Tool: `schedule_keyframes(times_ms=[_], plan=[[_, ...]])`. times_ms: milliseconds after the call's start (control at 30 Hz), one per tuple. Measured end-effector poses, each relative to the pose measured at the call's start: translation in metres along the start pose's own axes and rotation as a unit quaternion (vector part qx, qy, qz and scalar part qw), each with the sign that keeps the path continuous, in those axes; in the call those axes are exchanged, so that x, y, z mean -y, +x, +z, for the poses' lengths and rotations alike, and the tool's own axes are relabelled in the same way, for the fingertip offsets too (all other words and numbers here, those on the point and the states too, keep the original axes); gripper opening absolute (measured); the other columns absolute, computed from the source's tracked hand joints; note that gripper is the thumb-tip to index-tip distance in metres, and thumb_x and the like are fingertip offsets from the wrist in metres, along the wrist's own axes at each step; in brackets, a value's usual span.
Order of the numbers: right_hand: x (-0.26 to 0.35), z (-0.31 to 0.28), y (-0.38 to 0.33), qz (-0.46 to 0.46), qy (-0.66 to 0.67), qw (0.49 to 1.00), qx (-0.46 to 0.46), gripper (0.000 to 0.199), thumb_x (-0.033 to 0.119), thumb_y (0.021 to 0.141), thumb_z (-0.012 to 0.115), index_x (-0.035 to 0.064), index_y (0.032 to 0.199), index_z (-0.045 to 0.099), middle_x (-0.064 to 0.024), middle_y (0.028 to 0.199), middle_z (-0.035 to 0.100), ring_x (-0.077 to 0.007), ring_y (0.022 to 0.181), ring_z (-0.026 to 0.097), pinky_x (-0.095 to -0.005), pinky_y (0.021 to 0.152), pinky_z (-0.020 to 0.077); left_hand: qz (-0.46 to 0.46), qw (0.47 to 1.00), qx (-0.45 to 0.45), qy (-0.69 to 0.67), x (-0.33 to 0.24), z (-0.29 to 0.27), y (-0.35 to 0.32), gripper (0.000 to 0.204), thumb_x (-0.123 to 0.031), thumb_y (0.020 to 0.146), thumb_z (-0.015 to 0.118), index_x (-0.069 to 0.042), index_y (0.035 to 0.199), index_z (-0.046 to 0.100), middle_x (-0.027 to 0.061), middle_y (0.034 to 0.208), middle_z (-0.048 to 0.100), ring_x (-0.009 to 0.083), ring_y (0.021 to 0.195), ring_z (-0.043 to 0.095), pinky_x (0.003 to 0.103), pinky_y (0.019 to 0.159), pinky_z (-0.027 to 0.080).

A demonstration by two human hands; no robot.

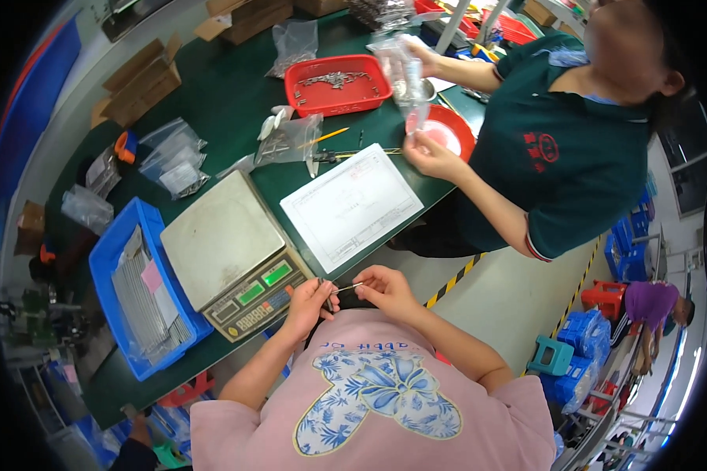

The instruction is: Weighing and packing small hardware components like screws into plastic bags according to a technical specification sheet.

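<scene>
My left hand (310, 302) and my right hand (381, 286) are close together in front of my chest, each pinching one end of a thin metal pin (347, 288) held level between them. They hover just off the near edge of the green table (236, 102), beside the digital scale (232, 251) with its steel pan and green displays.
A blue bin (106, 259) of bagged metal parts sits left of the scale. A white drawing sheet (352, 206) lies to the right. A red tray (338, 85) of small parts, plastic bags and cardboard boxes lie farther back. A co-worker in a dark green shirt (565, 157) holds a clear bag.
</scene>
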State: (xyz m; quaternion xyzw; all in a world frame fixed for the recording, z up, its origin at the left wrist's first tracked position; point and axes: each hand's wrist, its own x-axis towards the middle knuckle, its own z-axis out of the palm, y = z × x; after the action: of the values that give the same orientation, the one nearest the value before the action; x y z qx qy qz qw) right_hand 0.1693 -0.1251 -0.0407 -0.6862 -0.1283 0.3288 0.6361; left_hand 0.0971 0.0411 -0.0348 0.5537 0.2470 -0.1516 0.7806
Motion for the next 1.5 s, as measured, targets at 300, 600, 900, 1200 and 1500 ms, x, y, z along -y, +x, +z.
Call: schedule_keyframes(times_ms=[300,600,900,1200,1500], plan=[[0.008,0.005,0.008,0.023,0.12,0.992,-0.003,0.013,0.002,0.074,0.059,-0.002,0.086,0.055,-0.0055,0.075,0.058,-0.009,0.067,0.056,-0.0199,0.058,0.0457,-0.021,0.999,-0.012,-0.047,-0.003,-0.002,0.003,0.023,-0.023,0.087,0.042,-0.002,0.082,0.051,0.0034,0.068,0.051,0.0101,0.058,0.052,0.02,0.045,0.044],[-0.002,-0.024,0.075,-0.045,-0.057,0.993,-0.098,0.015,0.002,0.071,0.061,-0.0034,0.084,0.059,-0.0025,0.071,0.058,-0.0052,0.062,0.053,-0.0171,0.057,0.0433,-0.021,0.992,-0.096,-0.081,0.012,-0.014,-0.006,0.023,-0.023,0.087,0.041,-0.002,0.082,0.05,0.0038,0.068,0.051,0.0098,0.057,0.052,0.021,0.044,0.045],[-0.05,-0.051,0.147,-0.243,-0.515,0.811,-0.134,0.006,0.007,0.069,0.06,0.0059,0.073,0.056,-0.0085,0.066,0.055,-0.023,0.057,0.055,-0.0305,0.05,0.0438,-0.059,0.963,-0.211,-0.155,0.057,-0.02,-0.04,0.022,-0.02,0.087,0.042,0.0,0.083,0.05,0.0043,0.067,0.051,0.0093,0.056,0.051,0.02,0.043,0.046],[-0.071,-0.058,0.145,-0.245,-0.497,0.82,-0.144,0.006,0.005,0.07,0.059,0.0061,0.074,0.055,-0.0078,0.067,0.055,-0.0214,0.055,0.054,-0.0288,0.049,0.0432,-0.05,0.956,-0.229,-0.175,0.067,-0.024,-0.05,0.024,-0.022,0.087,0.043,0.0,0.082,0.05,0.0038,0.066,0.051,0.0092,0.056,0.051,0.02,0.044,0.045],[-0.067,-0.074,0.145,-0.222,-0.521,0.799,-0.2,0.011,0.01,0.07,0.061,0.0034,0.078,0.056,-0.0087,0.066,0.055,-0.0178,0.053,0.054,-0.0277,0.049,0.043,-0.042,0.964,-0.195,-0.174,0.053,-0.021,-0.033,0.023,-0.023,0.087,0.043,-0.002,0.082,0.051,0.0036,0.066,0.051,0.0093,0.056,0.051,0.02,0.045,0.045]])
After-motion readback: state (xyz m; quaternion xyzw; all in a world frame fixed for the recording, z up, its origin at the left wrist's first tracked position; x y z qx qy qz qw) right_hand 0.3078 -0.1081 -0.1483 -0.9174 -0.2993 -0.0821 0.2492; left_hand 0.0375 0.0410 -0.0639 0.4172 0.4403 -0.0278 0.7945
